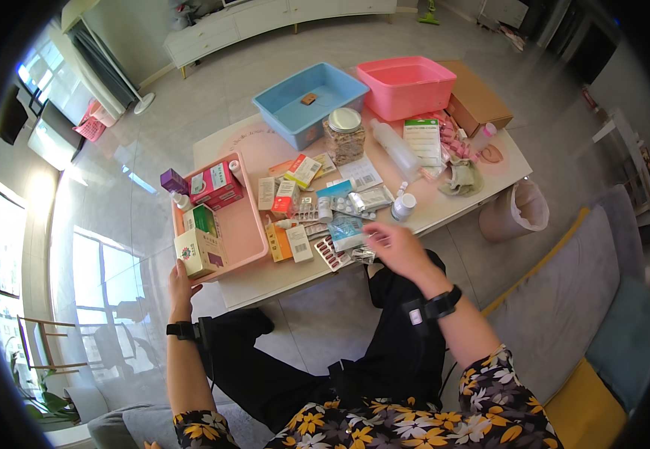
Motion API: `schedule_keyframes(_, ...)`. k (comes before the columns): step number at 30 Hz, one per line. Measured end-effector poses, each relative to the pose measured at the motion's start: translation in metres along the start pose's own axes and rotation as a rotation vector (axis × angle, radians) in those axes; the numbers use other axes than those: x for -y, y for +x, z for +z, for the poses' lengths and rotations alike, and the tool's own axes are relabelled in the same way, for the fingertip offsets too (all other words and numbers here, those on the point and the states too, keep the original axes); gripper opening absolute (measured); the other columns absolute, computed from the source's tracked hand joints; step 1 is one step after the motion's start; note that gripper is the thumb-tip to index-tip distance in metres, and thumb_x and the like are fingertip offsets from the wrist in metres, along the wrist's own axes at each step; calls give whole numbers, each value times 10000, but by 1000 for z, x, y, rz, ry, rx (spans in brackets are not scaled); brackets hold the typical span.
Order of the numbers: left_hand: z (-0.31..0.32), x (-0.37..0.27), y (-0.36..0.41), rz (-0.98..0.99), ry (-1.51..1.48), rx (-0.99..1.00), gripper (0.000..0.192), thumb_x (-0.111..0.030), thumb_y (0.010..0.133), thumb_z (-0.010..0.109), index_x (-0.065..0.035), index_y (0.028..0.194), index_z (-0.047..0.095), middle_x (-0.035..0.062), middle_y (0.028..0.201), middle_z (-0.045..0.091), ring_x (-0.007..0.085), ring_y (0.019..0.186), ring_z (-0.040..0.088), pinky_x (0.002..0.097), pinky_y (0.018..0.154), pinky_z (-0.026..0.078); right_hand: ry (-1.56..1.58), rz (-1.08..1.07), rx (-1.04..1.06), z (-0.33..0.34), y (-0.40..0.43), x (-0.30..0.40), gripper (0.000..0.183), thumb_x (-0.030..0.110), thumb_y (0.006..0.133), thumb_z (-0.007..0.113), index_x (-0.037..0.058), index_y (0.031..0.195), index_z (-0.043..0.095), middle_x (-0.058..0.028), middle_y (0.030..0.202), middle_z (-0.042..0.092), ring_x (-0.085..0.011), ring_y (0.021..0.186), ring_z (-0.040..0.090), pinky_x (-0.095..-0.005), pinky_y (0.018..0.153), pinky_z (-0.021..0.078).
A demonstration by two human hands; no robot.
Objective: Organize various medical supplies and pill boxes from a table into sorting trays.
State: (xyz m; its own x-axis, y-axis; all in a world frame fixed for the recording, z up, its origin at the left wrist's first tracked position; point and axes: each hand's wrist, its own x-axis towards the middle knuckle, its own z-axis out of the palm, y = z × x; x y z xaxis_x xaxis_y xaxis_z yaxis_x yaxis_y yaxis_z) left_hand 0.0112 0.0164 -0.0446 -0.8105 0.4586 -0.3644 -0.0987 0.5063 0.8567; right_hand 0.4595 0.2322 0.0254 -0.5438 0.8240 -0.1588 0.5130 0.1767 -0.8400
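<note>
My left hand [181, 289] grips the near-left corner of a peach-pink plastic tray [246, 241]. Its fingers rest beside a cream medicine box [197, 252] standing in that corner. A green-and-white box [204, 219] and red-pink boxes [216, 184] are also in the tray. Above the near table edge hovers my right hand [398, 250], fingers loosely curled and no object visible in them. By its fingertips lies a blue plastic packet [345, 231]; contact is unclear. A blister pack of dark red capsules [331, 253] lies left of it, and a white pill bottle [403, 207] stands just beyond.
Medicine boxes [302, 170] and blister packs cover the table's middle. Behind stand a jar [344, 137], a blue bin [294, 132], a pink bin [409, 92] and a cardboard box [479, 104]. A lined trash bin [513, 213] is right of the table, near a grey sofa [555, 286].
</note>
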Motion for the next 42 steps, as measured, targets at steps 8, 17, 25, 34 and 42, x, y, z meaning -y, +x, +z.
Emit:
schedule_keyframes(8, -16, 22, 15, 190, 235, -187, 591, -429, 1089, 371, 88, 1136, 652, 188, 822, 709, 244, 609, 709, 334, 501, 576, -683, 25, -265, -51, 50, -59, 583, 246, 812, 777, 149, 1351, 576, -138, 1300, 600, -338, 1133, 636, -450, 928, 531)
schedule_keyframes(17, -11, 1, -5, 223, 383, -228, 603, -443, 1064, 382, 58, 1343, 567, 286, 1230, 659, 411, 1194, 612, 447, 1027, 465, -703, 48, -130, -49, 88, -85, 489, 140, 754, 808, 101, 1223, 676, -181, 1127, 637, -380, 1034, 643, -444, 902, 527)
schedule_keyframes(25, 11, -57, -31, 294, 516, -133, 1163, -435, 665, 859, 82, 1528, 275, 263, 1380, 523, 385, 1284, 541, 434, 1026, 481, -749, -34, -225, -61, 84, -66, 372, 119, 729, 807, 91, 1086, 706, -180, 1024, 630, -392, 984, 636, -448, 871, 526)
schedule_keyframes(34, 20, -47, -25, 310, 526, -223, 1141, -356, 641, 835, 97, 1521, 266, 243, 1311, 559, 384, 1208, 586, 430, 987, 505, -334, -272, -198, -23, 79, 70, 368, 49, 803, 780, -2, 1152, 674, -71, 1009, 611, -140, 786, 648, -267, 652, 568)
schedule_keyframes(42, 2, -30, -3, 266, 14, -218, 709, -481, 1020, 537, 66, 1460, 437, 275, 1414, 539, 385, 1218, 600, 420, 1014, 474, -203, -449, -12, 59, 95, 147, 378, 93, 799, 787, 11, 1144, 656, -79, 1054, 629, -177, 857, 654, -291, 700, 590)
